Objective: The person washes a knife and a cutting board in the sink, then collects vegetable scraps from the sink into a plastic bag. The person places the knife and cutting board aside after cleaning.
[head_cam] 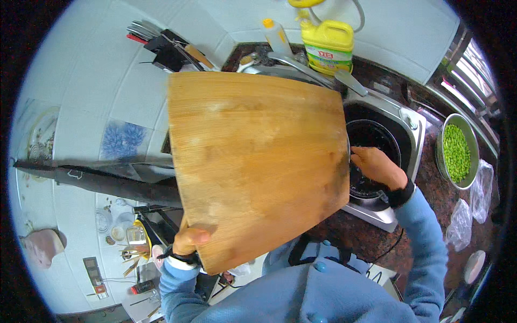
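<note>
A large wooden cutting board (258, 161) fills the middle of the view, tilted up over the sink. My left hand (190, 242) grips its lower left corner, thumb on the face and fingers hidden behind. At the board's right edge is my right hand (375, 165), above a dark round pan (394, 141) in the steel sink (418, 149). The fingertips of that hand are partly hidden by the edge, and what they hold cannot be told. Behind the board's top edge, part of the faucet (303, 68) shows.
A yellow detergent jug (329, 48), a bottle with an orange cap (278, 38) and a knife holder (169, 52) are at the back. On the right stand a metal bowl of green peas or beans (478, 149) and clear plastic bags (459, 226). A range hood (117, 181) juts out at left.
</note>
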`<action>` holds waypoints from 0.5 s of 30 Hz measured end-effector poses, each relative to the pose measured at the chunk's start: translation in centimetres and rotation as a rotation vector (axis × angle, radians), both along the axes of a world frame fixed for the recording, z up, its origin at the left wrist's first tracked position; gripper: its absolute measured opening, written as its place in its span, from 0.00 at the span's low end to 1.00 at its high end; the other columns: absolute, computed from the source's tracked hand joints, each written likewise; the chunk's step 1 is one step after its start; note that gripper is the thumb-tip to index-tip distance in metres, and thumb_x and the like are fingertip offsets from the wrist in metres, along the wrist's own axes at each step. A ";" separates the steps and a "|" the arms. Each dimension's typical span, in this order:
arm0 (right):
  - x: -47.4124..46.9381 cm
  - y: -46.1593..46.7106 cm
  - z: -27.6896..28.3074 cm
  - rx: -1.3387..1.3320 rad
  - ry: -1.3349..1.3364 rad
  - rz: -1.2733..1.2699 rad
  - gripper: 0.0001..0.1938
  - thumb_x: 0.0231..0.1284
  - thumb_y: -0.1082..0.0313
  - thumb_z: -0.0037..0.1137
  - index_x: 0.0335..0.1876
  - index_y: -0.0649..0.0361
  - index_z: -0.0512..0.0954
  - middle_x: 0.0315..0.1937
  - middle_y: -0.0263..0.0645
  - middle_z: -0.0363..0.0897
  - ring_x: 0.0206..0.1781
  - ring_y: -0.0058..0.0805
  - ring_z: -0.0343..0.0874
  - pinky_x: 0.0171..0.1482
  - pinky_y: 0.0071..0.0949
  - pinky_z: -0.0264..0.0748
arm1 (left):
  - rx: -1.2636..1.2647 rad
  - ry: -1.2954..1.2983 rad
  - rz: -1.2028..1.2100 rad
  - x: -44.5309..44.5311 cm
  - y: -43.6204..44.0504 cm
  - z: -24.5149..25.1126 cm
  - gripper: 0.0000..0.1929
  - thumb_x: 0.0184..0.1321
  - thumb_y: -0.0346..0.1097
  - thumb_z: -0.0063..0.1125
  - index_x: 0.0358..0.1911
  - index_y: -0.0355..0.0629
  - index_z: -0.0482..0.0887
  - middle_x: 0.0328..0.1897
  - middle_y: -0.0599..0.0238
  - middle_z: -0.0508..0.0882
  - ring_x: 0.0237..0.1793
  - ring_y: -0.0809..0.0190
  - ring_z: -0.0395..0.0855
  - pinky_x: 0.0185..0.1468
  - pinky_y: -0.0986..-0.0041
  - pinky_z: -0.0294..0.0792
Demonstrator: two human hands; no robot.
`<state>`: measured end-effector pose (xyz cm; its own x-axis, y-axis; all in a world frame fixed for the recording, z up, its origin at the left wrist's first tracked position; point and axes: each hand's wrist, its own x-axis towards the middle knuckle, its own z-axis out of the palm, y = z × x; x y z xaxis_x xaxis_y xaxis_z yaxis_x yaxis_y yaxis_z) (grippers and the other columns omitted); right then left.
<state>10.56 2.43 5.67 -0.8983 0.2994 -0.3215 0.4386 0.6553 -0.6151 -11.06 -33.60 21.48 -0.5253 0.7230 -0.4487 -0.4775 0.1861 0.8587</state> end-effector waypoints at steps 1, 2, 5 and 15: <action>-1.5 -1.4 3.1 -0.111 0.095 0.070 0.19 0.62 0.64 0.43 0.56 0.66 0.69 0.60 0.54 0.64 0.62 0.49 0.64 0.62 0.38 0.63 | 0.031 -0.008 -0.010 0.3 0.4 0.3 0.47 0.29 0.33 0.63 0.62 0.33 0.59 0.57 0.52 0.71 0.58 0.51 0.69 0.63 0.62 0.59; -3.3 -3.7 5.7 -0.017 0.338 -0.002 0.20 0.62 0.64 0.44 0.57 0.66 0.67 0.62 0.53 0.62 0.64 0.49 0.62 0.63 0.39 0.61 | 0.061 -0.020 -0.028 0.6 0.9 0.6 0.46 0.29 0.33 0.63 0.62 0.33 0.59 0.58 0.53 0.71 0.58 0.51 0.69 0.63 0.62 0.59; -8.1 -8.7 11.9 0.240 0.912 0.028 0.34 0.54 0.58 0.54 0.65 0.64 0.58 0.68 0.50 0.51 0.71 0.46 0.48 0.69 0.45 0.44 | 0.102 -0.020 -0.049 1.6 1.8 1.6 0.46 0.31 0.32 0.63 0.62 0.33 0.59 0.58 0.53 0.70 0.59 0.51 0.68 0.63 0.62 0.59; -11.2 -6.5 7.7 -0.014 1.045 -0.262 0.33 0.52 0.61 0.51 0.65 0.63 0.58 0.63 0.47 0.58 0.66 0.44 0.56 0.68 0.36 0.48 | 0.068 0.044 -0.069 2.2 -1.9 0.8 0.49 0.28 0.29 0.66 0.63 0.35 0.57 0.59 0.55 0.70 0.59 0.52 0.68 0.63 0.64 0.57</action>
<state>-0.63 -4.05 13.41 -0.6386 0.5246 0.5630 -0.1825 0.6075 -0.7730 -8.87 -35.50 22.26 -0.4914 0.7860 -0.3753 -0.4269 0.1582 0.8904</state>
